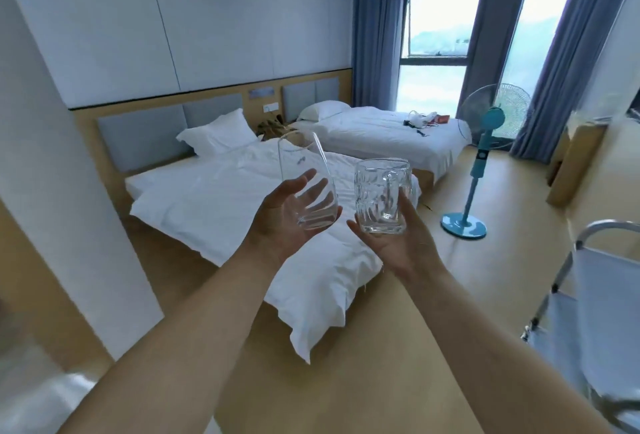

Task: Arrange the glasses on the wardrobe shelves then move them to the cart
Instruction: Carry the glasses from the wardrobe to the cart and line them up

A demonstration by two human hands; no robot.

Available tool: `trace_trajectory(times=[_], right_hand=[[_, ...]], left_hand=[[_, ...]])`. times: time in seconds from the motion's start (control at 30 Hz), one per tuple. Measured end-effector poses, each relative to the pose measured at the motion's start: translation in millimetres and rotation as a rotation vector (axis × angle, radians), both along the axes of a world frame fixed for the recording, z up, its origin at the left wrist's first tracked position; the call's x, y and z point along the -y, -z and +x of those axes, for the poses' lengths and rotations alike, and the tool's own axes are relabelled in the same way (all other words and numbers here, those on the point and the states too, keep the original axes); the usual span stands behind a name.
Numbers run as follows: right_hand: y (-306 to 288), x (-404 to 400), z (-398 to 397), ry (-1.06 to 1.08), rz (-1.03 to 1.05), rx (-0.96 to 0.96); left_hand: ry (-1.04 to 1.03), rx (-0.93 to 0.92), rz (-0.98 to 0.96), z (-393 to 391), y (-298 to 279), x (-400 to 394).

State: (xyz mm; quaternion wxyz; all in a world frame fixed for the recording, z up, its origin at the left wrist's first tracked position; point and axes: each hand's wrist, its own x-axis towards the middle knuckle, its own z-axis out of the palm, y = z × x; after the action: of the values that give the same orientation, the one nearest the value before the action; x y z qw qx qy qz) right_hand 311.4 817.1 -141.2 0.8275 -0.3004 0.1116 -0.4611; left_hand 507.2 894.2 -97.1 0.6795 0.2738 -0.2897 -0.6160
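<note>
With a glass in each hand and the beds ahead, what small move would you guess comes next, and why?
Probably a turn to the right, toward the cart. The left hand holds a smooth tumbler and the right hand holds a ribbed mug, both held up in the air. Only the cart's metal frame and grey fabric show at the right edge, so it seems the nearest place to set them.

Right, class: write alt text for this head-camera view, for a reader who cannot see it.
A person holds up two clear glasses: a tall tumbler in the left hand and a handled mug in the right hand. Beyond are two white beds, a blue standing fan, curtained windows; a cart at right.
</note>
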Motion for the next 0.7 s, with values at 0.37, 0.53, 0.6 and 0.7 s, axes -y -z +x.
trace_trajectory(times=[0.37, 0.53, 0.6, 0.7], right_hand=[[40, 98, -51, 0.300, 0.083, -0.003], [40, 143, -53, 0.517, 0.234, -0.038], [39, 158, -51, 0.580, 0.255, -0.080], [42, 178, -53, 0.663, 0.248, -0.103]], left_hand=[[0.335, 0.018, 0.052, -20, 35, 164], [0.498, 0.084, 0.080, -27, 48, 243], [0.564, 0.095, 0.099, -28, 52, 273], [0.642, 0.083, 0.171, -31, 62, 316]])
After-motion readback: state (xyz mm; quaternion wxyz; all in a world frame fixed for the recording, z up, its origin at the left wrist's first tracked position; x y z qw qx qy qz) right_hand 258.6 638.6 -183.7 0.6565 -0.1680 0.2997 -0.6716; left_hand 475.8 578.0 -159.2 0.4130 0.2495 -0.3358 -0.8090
